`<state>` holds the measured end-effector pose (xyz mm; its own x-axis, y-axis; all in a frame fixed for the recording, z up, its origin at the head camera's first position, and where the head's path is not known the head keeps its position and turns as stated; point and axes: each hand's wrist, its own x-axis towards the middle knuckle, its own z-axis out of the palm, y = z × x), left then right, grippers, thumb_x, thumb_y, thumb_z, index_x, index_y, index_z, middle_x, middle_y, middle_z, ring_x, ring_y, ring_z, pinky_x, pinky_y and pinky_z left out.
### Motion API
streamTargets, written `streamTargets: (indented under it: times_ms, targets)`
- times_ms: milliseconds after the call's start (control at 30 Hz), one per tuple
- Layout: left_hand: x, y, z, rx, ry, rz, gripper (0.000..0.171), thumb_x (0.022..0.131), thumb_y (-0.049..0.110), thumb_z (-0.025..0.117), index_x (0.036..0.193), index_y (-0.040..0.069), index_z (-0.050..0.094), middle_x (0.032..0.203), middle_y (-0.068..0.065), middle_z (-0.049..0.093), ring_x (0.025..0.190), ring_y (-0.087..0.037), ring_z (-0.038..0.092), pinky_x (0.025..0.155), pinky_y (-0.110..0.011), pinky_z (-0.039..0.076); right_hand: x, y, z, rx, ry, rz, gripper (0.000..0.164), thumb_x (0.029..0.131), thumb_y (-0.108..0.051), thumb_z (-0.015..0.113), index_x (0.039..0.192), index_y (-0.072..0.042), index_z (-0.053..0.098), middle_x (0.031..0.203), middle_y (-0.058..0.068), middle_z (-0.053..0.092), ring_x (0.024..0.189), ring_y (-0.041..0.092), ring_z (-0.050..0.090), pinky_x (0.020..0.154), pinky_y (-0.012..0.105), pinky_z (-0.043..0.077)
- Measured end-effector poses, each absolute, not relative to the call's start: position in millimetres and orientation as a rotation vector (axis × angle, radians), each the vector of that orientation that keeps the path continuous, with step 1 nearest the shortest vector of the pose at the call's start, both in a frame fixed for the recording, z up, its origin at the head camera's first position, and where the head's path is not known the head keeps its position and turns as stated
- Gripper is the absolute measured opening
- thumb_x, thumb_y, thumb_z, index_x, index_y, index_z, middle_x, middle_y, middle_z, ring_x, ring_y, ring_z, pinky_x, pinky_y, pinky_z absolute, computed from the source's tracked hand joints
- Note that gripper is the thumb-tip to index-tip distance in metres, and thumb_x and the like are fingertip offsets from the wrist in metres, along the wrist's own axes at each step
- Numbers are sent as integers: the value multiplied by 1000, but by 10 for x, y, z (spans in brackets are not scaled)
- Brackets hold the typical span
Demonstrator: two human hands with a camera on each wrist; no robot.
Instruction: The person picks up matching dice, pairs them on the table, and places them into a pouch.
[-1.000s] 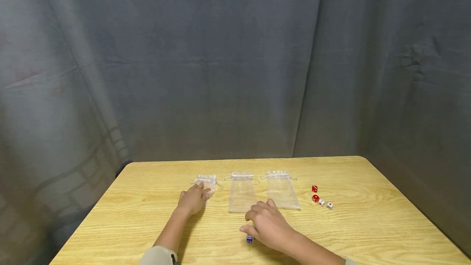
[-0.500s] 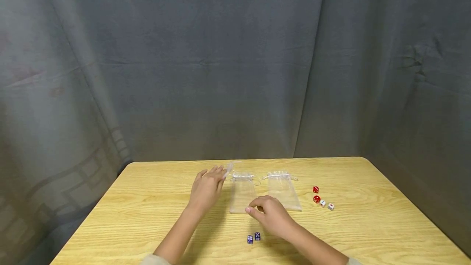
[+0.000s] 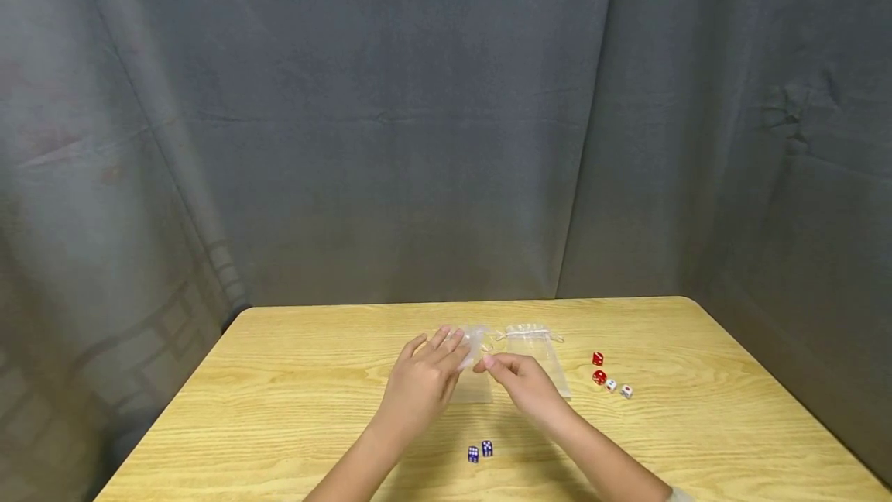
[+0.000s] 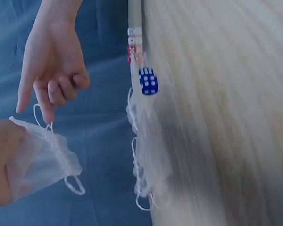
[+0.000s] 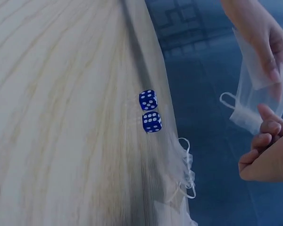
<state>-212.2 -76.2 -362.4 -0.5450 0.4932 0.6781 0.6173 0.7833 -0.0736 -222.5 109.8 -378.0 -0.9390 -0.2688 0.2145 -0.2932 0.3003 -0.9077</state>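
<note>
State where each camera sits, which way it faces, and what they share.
Head: worn on the head, facing forward and down at the table and curtain; left hand, right hand and forearms show.
Left wrist: worn there, image turned sideways, facing across the table toward the sheer bag; both hands show.
Right wrist: worn there, turned the opposite way, facing the sheer bag; both hands show.
Shared: head and right wrist show two blue dice.
</note>
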Motion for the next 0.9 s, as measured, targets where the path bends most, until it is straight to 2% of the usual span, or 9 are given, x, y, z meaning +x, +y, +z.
streamTargets:
  times_ms: [33,100,167,233,267,467,667,800,900]
  targets:
    - [-2103,-747,-3623,-827,-2234,-190,34,78,16,73,111,12,68,120,-4,59,114,-21,54,93,-42,41,-2225,1098,-3772,500,-2504,1793,35,96,-30,48,97,-1,68,104,12,65,107,32,54,90,53,38]
    - [-2067,-722,-3629,-841,-2181,-131,37,75,15,75,111,13,68,120,-3,60,114,-21,54,94,-42,40,-2231,1098,-3761,414,-2480,1876,34,95,-30,50,85,-2,66,85,8,63,88,24,57,80,43,44]
    - [-2038,-702,-3642,-857,-2132,-80,38,73,15,77,110,13,68,119,-4,60,113,-21,54,94,-41,40,-2242,1103,-3758,343,-2436,1985,33,94,-29,52,74,-4,60,66,3,52,67,15,48,68,32,42]
    - [-2012,-685,-3655,-875,-2099,-44,37,73,14,76,110,14,68,119,-4,60,113,-21,54,95,-41,40,-2256,1116,-3763,313,-2400,2076,33,93,-27,54,68,-6,54,58,-1,37,57,12,35,60,27,34]
    - [-2001,-677,-3661,-883,-2090,-26,37,73,14,75,110,14,68,119,-5,60,114,-21,54,95,-41,39,-2262,1123,-3764,313,-2388,2108,31,93,-25,55,68,-7,54,56,-1,35,54,12,32,57,26,32]
    - [-1941,-635,-3697,-926,-2128,73,44,74,11,70,117,14,64,125,-4,56,118,-20,50,98,-41,36,-2271,1163,-3761,299,-2397,2140,15,86,-16,63,84,-1,64,68,-2,46,62,11,39,58,25,34]
    - [-1908,-603,-3714,-957,-2149,90,39,73,21,75,111,17,67,125,-3,56,120,-18,48,99,-40,34,-2280,1190,-3751,258,-2371,2112,9,84,-10,65,77,-4,62,74,-1,51,69,12,42,62,26,35]
    - [-1899,-590,-3713,-958,-2134,84,37,74,30,74,109,19,68,125,-2,57,120,-18,48,100,-40,34,-2278,1199,-3721,246,-2322,2095,10,84,-7,64,77,-1,62,75,1,54,73,13,45,70,29,37]
    - [-1905,-594,-3708,-957,-2116,49,35,73,31,75,105,18,69,123,-2,59,118,-18,50,99,-40,34,-2276,1202,-3698,250,-2273,2065,10,84,-5,64,80,4,62,75,2,55,76,14,48,76,30,39]
